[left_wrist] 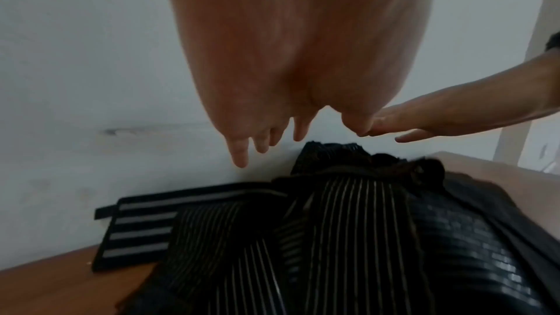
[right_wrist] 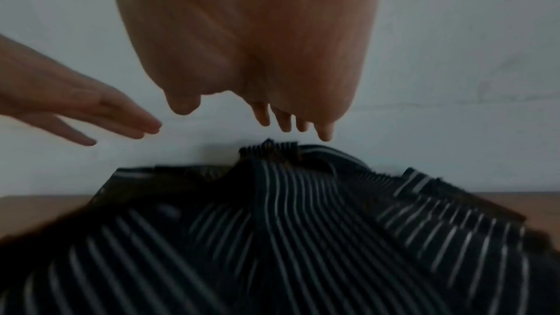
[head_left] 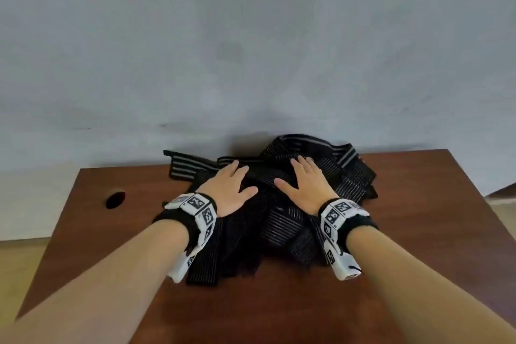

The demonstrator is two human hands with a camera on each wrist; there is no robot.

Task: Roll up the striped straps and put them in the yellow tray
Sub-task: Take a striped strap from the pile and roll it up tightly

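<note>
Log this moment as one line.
left hand open over striped straps | right hand open over them | none rolled | tray unseen

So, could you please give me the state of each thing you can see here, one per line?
striped straps: unrolled, heaped in a tangled pile on the table
left hand: open, fingers straight, over the pile
right hand: open, fingers straight, over the pile
table: bears the pile by the wall
yellow tray: not in view
</note>
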